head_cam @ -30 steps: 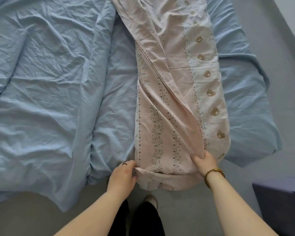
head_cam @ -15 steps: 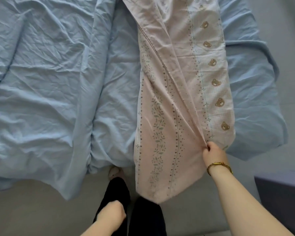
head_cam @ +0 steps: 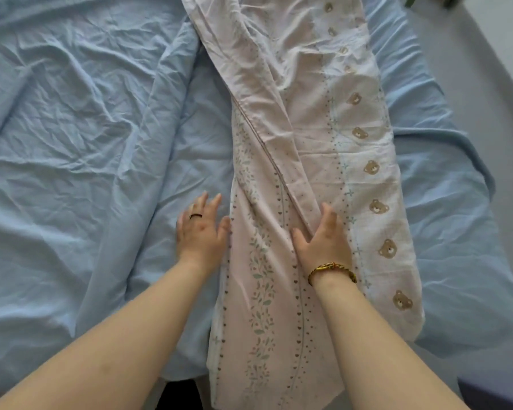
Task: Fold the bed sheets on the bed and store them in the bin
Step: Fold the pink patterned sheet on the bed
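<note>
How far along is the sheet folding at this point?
Done: the pink sheet is folded lengthwise into a long strip. In hand: the right hand presses flat on its fold, and the left hand lies flat at its left edge. Left: folding the strip shorter, folding the crumpled blue sheet, and binning both.

The folded sheet point(head_cam: 293, 173) lies lengthwise along the bed's point(head_cam: 71, 143) right side, its near end hanging over the front edge
</note>
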